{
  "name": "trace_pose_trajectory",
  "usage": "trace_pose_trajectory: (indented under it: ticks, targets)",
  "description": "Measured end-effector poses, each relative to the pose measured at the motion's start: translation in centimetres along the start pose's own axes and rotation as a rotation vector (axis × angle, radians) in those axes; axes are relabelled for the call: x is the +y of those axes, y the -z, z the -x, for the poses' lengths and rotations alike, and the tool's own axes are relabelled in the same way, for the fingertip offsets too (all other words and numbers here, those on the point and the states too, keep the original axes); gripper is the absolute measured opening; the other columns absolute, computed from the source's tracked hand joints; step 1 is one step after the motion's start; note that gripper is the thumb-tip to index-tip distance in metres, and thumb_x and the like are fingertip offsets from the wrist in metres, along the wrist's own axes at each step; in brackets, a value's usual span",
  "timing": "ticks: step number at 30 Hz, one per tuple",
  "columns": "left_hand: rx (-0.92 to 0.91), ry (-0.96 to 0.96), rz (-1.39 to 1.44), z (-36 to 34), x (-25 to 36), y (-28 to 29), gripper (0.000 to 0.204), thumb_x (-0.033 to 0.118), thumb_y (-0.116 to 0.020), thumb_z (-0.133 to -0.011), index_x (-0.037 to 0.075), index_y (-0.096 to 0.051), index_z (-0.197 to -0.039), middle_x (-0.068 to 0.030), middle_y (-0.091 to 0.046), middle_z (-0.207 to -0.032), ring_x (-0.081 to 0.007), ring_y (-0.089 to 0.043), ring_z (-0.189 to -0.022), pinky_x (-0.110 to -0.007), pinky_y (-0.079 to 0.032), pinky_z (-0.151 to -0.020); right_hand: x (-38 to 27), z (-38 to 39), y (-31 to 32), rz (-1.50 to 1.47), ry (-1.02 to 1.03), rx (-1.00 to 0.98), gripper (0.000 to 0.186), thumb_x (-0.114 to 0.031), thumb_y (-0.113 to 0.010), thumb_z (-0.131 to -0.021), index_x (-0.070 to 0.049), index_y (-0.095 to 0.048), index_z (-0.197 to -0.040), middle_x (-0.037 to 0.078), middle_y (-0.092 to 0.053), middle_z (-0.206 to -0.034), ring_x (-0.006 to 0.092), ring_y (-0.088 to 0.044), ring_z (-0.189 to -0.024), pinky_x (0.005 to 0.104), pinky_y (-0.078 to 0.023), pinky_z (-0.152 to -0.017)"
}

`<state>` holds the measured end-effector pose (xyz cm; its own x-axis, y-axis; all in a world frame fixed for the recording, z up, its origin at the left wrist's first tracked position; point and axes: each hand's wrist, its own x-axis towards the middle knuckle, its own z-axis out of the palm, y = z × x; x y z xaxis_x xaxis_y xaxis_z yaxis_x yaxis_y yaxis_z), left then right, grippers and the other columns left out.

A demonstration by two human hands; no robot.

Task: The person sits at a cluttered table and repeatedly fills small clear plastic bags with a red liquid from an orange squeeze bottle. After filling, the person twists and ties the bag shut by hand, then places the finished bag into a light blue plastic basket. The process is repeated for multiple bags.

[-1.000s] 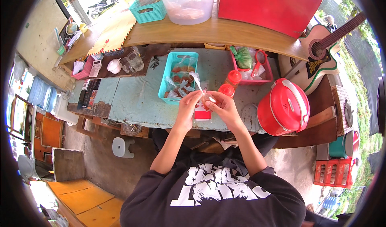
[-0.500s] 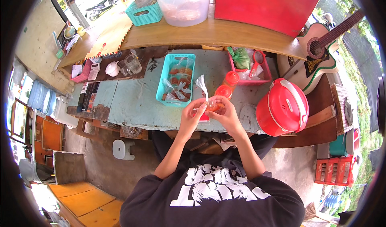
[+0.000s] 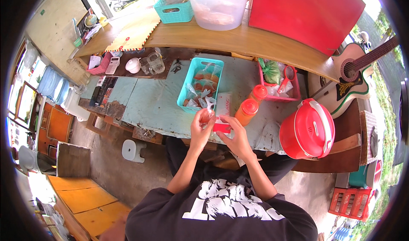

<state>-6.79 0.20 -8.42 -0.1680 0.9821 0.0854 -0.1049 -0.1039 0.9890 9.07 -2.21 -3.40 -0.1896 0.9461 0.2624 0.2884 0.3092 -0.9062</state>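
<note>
My left hand [image 3: 201,132] pinches a small clear plastic bag [image 3: 207,117] with orange-red contents; its gathered top sticks up above my fingers. Beside it, my right hand [image 3: 237,137] is empty, thumb and fingers spread, near the red end of a white-and-red packet [image 3: 224,106] lying on the table. Just beyond my left hand stands a turquoise basket [image 3: 184,85] holding several similar knotted bags. Two orange squeeze bottles, a nearer one [image 3: 246,113] and a farther one [image 3: 258,93], stand to the right of the packet.
A red lidded container [image 3: 304,132] with a white handle sits at the table's right. Behind it are a pink basket [image 3: 294,94] and a guitar [image 3: 347,76]. A raised wooden shelf [image 3: 221,40] spans the back. Glass mugs [image 3: 156,64] and a calculator [image 3: 113,65] lie left.
My hands have come apart. The left keeps the small bag and is now closer to the turquoise basket; the right has let go and opened. The whole view has shifted slightly.
</note>
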Motion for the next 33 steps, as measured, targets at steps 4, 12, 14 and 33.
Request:
trace_pose_trajectory:
  ticks: [4,12,14,33]
  targets:
    - [0.147,-0.428,-0.681,-2.6,-1.1,3.3,0.044,0.026,-0.08,-0.086,0.004,-0.063,-0.12,-0.0096,-0.066,-0.102,-0.0219,-0.062,-0.093,-0.039,-0.047,-0.088,1.7,1.3,0.7,0.029,-0.025,0.034,0.043,-0.005,-0.073,-0.086,-0.002,-0.06,-0.127,0.013,-0.064,-0.118,0.0238,-0.062,-0.108,0.0326,-0.05,-0.085]
    - [-0.009,-0.323,-0.825,-9.7,-1.7,4.9,0.037,0.03,-0.076,-0.085,0.012,-0.066,-0.116,-0.0058,-0.067,-0.101,-0.0262,-0.058,-0.103,-0.045,-0.036,-0.1,3.1,2.6,1.6,0.036,-0.104,0.032,0.038,-0.006,-0.069,-0.09,-0.004,-0.061,-0.126,0.014,-0.064,-0.116,0.0251,-0.062,-0.103,0.0338,-0.05,-0.082]
    - [-0.173,-0.186,-1.095,-9.4,-2.2,4.9,0.034,0.03,-0.073,-0.087,0.011,-0.067,-0.114,-0.0064,-0.069,-0.108,-0.026,-0.058,-0.11,-0.047,-0.033,-0.106,3.4,2.7,1.6,0.037,-0.11,0.039,0.036,-0.006,-0.068,-0.09,-0.004,-0.061,-0.126,0.014,-0.064,-0.115,0.0251,-0.062,-0.103,0.0339,-0.05,-0.081]
    - [-0.311,-0.384,-0.637,0.2,-4.7,-1.3,0.024,0.0,-0.061,-0.086,-0.001,-0.062,-0.11,-0.0169,-0.065,-0.11,-0.0388,-0.06,-0.108,-0.045,-0.047,-0.097,6.0,3.2,1.2,0.319,-0.147,0.416,0.04,-0.003,-0.07,-0.085,-0.003,-0.061,-0.124,0.012,-0.061,-0.111,0.0223,-0.056,-0.093,0.0324,-0.047,-0.076]
